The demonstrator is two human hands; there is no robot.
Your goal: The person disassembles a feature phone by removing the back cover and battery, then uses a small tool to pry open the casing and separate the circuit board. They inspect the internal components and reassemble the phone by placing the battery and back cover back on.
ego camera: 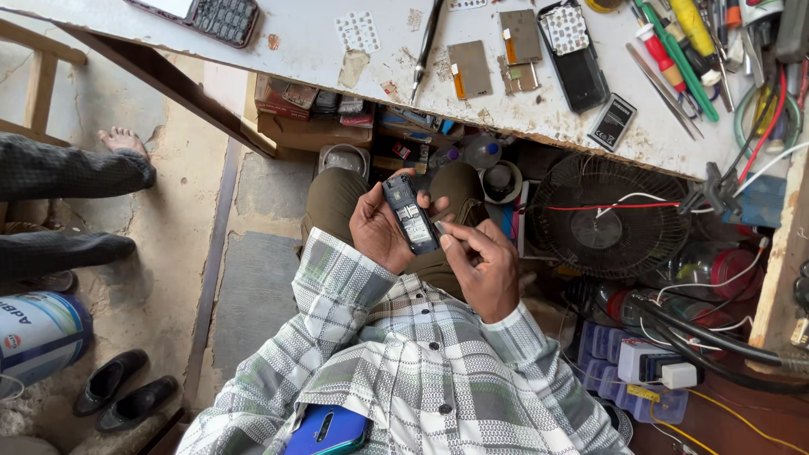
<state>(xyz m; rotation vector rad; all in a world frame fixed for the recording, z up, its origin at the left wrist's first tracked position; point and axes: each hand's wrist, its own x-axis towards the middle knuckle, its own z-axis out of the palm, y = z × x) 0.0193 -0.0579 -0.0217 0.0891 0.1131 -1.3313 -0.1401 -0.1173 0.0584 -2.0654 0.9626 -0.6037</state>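
Cradling a small opened phone (410, 214) over the lap, below the workbench (329, 50) edge, the left hand (379, 229) is gripping its sides. Right hand (480, 261) is pinching something tiny at its lower end. Light, rigid, probably fragile inside; hold by edges.

The person wears a long-sleeved checked shirt (404, 371) in white, grey and pale green, the squares crossed by darker grey lines. Small dark buttons run down its front. The cuffs sit at the wrists, the left one (337, 261) wide and loosely folded, the right one (527, 324) narrower. A chest pocket holds a blue phone (327, 431) whose top edge sticks out. The trousers (337, 198) are olive brown. Both hands (379, 227) are bare, with no rings or watch.
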